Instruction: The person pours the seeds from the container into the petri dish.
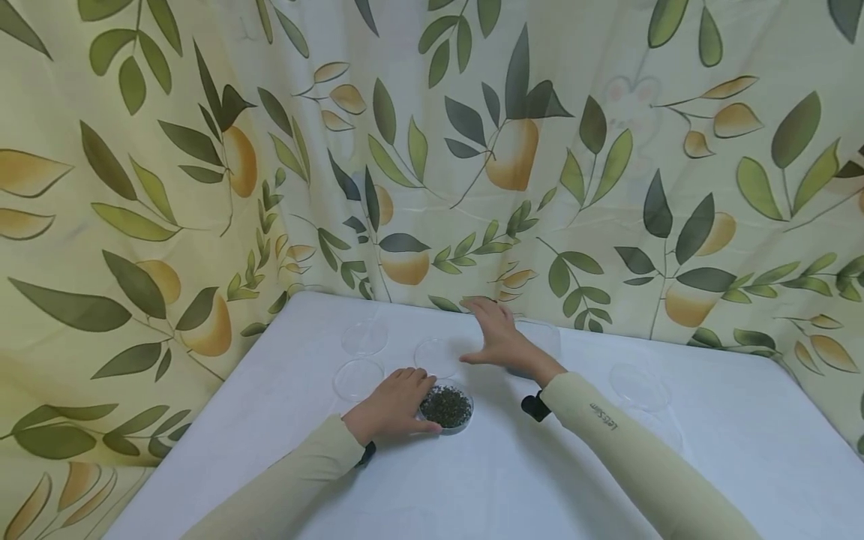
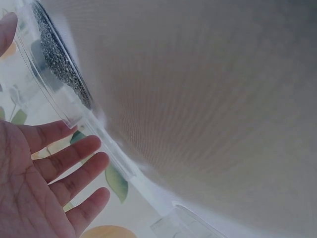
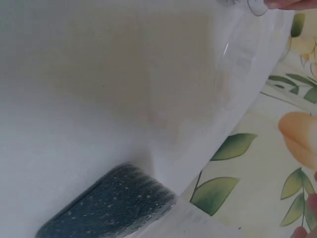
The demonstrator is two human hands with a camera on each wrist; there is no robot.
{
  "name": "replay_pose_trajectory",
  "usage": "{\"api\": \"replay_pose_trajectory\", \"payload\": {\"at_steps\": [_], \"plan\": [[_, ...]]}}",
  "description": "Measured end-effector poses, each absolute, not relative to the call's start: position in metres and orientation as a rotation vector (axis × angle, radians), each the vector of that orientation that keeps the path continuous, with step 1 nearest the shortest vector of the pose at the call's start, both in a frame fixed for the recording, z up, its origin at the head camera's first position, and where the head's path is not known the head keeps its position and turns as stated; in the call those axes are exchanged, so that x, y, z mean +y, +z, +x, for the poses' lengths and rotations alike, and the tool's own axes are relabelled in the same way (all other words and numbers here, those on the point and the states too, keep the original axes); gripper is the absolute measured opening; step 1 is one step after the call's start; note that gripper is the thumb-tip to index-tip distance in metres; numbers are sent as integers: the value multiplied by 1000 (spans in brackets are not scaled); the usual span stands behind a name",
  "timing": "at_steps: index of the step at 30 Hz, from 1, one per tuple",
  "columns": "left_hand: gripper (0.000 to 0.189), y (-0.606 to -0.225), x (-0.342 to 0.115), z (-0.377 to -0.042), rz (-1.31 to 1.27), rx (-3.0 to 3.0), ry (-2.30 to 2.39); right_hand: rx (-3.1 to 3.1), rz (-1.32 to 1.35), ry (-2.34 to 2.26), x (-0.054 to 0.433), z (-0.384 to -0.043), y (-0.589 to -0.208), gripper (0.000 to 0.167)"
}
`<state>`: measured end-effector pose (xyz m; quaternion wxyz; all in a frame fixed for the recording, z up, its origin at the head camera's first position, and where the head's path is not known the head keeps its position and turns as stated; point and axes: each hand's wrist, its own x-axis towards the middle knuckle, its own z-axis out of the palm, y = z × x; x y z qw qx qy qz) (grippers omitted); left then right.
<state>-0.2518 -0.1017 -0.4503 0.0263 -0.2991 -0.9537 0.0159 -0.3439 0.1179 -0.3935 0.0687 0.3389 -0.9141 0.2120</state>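
- Head: left hand (image 1: 394, 405) brackets dish of dark bits (image 1: 447, 407) on table (image 1: 486, 487); right hand (image 1: 502, 341) spread wide, looks empty, near clear box (image 1: 545, 337). Likely step: steadying dish while right reaches.
- Left wrist: fingers (image 2: 74, 153) fairly straight, index at dish rim.
- Right wrist: dark speckled mass (image 3: 106, 203); next move probably needs right fingers closing, target unclear.

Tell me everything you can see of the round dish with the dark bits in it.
The round dish is shallow and see-through, with a low upright wall; it could be plastic or glass. Dark, greenish-black granules with paler specks cover most of its floor. It sits flat on the white tablecloth. The person's left hand holds it from the left, thumb on the near side and fingers on the far side. Whether a clear lid covers it, I cannot tell.
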Motion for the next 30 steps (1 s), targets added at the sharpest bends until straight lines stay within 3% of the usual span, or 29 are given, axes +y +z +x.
{"api": "replay_pose_trajectory", "payload": {"at_steps": [16,30], "plan": [[85,-451,-103,-253,-943,-2912,52,-2823,1411,392,102,-368,-405,86],[86,-452,-104,-254,-943,-2943,54,-3023,1387,151,87,-378,-414,96]]}}
